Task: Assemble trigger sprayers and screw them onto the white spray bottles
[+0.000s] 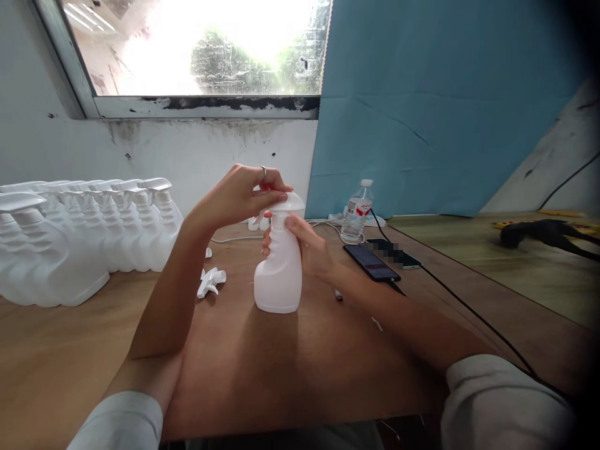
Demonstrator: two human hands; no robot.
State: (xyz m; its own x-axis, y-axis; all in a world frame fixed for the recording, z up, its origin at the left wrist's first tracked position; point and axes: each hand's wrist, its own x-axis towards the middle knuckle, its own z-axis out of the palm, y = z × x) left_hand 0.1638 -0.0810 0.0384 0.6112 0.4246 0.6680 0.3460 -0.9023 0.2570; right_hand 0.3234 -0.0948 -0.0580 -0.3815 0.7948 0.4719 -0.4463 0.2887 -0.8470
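Upright on the brown table stands a white spray bottle [278, 284], right in front of me. A white trigger spray head [294, 202] sits on top of its neck. My left hand [248, 195], with a ring on one finger, is closed on the spray head from above. Round the bottle's neck, from the right side, my right hand [313, 247] is wrapped; some of its fingertips show behind the neck. Left of the bottle lies a loose trigger spray head [211, 282], partly hidden by my left forearm.
Rows of white spray bottles [131, 228] with heads on stand at the left. To the right are a water bottle [357, 212], a phone [372, 262], a second dark device [398, 253] and a black cable [473, 322]. Behind rise a window and a blue cloth [422, 106].
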